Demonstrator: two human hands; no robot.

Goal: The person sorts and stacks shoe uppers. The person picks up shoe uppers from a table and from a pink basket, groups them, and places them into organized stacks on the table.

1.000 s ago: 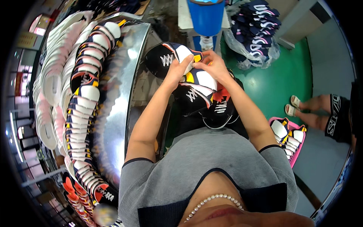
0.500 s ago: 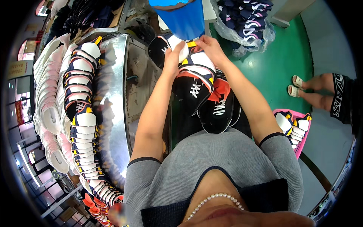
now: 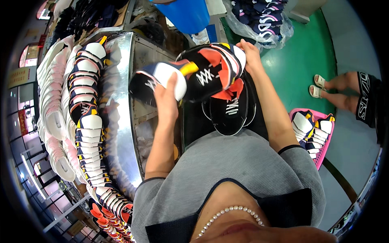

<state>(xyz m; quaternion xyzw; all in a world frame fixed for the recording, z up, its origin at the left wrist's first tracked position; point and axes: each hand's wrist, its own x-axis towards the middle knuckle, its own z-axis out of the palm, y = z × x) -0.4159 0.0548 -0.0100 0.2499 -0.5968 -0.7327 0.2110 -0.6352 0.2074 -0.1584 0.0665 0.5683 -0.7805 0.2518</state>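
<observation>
My left hand [image 3: 165, 96] is closed on the white heel of a black shoe upper [image 3: 142, 87] with white laces and a yellow tab, held out to the left above the metal table's side. My right hand [image 3: 250, 56] grips the white heel end of another black shoe upper [image 3: 198, 83] with an orange-red lining; it looks nested with one or more others. Under it, against my lap, rests a further black laced upper [image 3: 230, 117], its heel end hidden by those above.
On the shiny metal table [image 3: 121, 77] a long curved row of nested uppers [image 3: 90, 137] lies beside pale pink-and-white ones [image 3: 54, 93]. A blue bin [image 3: 186, 16] stands ahead. At right are a pink basket of uppers [image 3: 322, 156], a plastic bag of dark pieces [image 3: 267, 24] and a person's legs [image 3: 344, 87].
My left hand has moved left and down with one upper, away from the stack. My right hand has shifted right, turning the remaining uppers. The two hands were together at the stack before.
</observation>
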